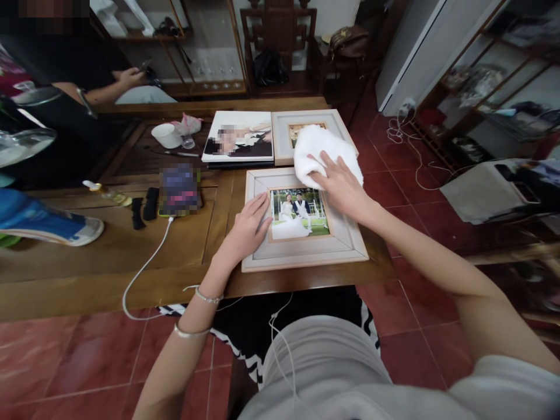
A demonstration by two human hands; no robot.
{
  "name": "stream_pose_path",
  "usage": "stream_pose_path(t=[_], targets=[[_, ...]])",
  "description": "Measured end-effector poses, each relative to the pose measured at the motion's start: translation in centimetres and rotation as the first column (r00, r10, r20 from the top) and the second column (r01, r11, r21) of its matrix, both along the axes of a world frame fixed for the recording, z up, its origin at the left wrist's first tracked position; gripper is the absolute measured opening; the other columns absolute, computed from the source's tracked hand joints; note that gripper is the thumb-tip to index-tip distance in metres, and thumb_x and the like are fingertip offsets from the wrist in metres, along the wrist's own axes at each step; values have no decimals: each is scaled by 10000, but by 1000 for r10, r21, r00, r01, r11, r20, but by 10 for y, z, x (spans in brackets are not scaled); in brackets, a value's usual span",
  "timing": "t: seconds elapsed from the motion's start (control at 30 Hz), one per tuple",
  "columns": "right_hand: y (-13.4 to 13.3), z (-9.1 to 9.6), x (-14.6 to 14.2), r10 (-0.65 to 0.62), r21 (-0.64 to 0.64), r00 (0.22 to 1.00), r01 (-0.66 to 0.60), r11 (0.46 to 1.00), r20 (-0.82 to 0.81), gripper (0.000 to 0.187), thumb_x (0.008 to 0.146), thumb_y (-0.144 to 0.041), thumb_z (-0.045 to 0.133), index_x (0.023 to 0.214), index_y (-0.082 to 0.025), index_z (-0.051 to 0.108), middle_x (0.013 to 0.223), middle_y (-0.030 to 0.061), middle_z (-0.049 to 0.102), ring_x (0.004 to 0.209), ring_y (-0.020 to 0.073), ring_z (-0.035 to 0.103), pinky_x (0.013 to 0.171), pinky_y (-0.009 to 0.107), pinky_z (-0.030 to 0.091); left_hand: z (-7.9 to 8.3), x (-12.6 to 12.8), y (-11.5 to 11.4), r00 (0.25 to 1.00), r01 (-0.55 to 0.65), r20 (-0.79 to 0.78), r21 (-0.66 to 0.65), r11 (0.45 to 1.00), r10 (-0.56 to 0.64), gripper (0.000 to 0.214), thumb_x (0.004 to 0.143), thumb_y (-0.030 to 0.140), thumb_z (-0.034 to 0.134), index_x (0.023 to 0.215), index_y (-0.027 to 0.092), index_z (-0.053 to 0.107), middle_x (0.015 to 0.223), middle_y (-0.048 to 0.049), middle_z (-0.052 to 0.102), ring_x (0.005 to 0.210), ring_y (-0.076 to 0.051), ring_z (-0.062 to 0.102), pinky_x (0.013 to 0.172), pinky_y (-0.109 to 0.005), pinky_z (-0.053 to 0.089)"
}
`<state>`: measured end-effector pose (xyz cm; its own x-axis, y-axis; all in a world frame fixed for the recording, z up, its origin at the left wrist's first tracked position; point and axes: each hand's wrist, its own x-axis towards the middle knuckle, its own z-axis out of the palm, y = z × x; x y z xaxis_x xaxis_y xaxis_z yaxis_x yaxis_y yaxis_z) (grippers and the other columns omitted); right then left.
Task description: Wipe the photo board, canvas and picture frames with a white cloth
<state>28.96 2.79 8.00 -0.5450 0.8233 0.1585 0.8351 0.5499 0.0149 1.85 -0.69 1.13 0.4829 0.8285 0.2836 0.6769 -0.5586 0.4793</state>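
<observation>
A picture frame [306, 255] with a wide pale border lies flat near the table's front edge, a photo [301, 216] of two people at its centre. My left hand [250, 228] rests on the frame's left border, fingers stretched out. At the upper right corner, my right hand [341, 185] is closed on a white cloth [321, 149], which covers part of the frame's top border. Behind it lies a second pale frame [283, 135], partly hidden under the cloth. Beside that one is a photo album [238, 137] with a picture on its front.
On the wooden table [219, 286] stand a white cup [166, 135], a small bottle [109, 193], a phone [180, 189] on a white cable [144, 256], and a blue packet [39, 217]. A person's hand [131, 77] shows across the table. Shelves stand at right.
</observation>
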Motion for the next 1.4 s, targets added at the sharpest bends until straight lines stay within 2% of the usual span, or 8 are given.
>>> stream_pose_path(t=[0.1,0.23,0.43,0.57,0.87,1.13,1.27,1.4], targets=[[11,-8,-7,75,-55,995,-71,996,71,678,719,105,384,1329,-134,558,1561,125,358,1473,370,185,1156,608,218,0,0,1,1000,-4,-5,-4,1000,4,519,996,324,403,1478,134,382,1539,-167,379,1440,-292,322,1152,-550,321],[-16,-7,-16,147,-138,982,-130,982,121,598,744,56,439,1295,-117,594,1523,165,410,1431,386,290,1122,588,285,-1,1,1,1000,-2,7,5,1000,2,512,996,320,400,1473,134,391,1537,-167,383,1438,-287,328,1153,-540,325],[-92,38,-10,359,-394,932,-309,866,58,565,729,63,445,1217,-140,645,1355,176,585,1295,335,499,1035,494,427,-2,2,0,1000,-23,5,20,1000,23,503,994,323,405,1466,149,404,1533,-156,394,1431,-291,342,1150,-547,329],[-112,57,-6,368,-558,930,-302,773,7,573,731,70,443,1192,-185,668,1249,163,650,1195,301,595,949,416,499,-2,2,0,1000,-22,1,26,999,22,503,993,322,407,1464,148,406,1530,-157,399,1428,-288,347,1153,-540,326],[-54,-7,-12,237,-197,971,-235,952,-15,676,707,72,422,1332,-150,552,1562,120,359,1470,292,239,1170,493,285,0,0,0,1000,3,-4,14,1000,-2,524,996,328,403,1484,141,372,1540,-166,377,1439,-292,325,1150,-548,323],[14,-20,-15,41,17,999,-41,999,1,638,790,24,427,1384,-192,518,1584,102,320,1482,377,146,1156,629,213,0,-1,1,1000,17,-3,3,1000,-17,522,997,339,396,1485,154,374,1546,-162,368,1447,-286,312,1155,-546,317],[-2,-20,-22,103,-38,992,-101,994,70,562,811,15,429,1328,-148,579,1535,149,397,1453,408,217,1132,638,241,1,0,1,1000,6,-10,-6,1000,-7,520,998,328,395,1486,148,370,1548,-159,366,1447,-285,311,1159,-541,312],[-50,3,-20,231,-202,967,-207,957,103,555,798,14,452,1314,-139,589,1476,173,471,1390,406,348,1077,627,332,0,1,0,1000,-6,-20,-7,1000,6,528,996,324,397,1483,120,367,1553,-169,354,1449,-293,305,1162,-532,309]])
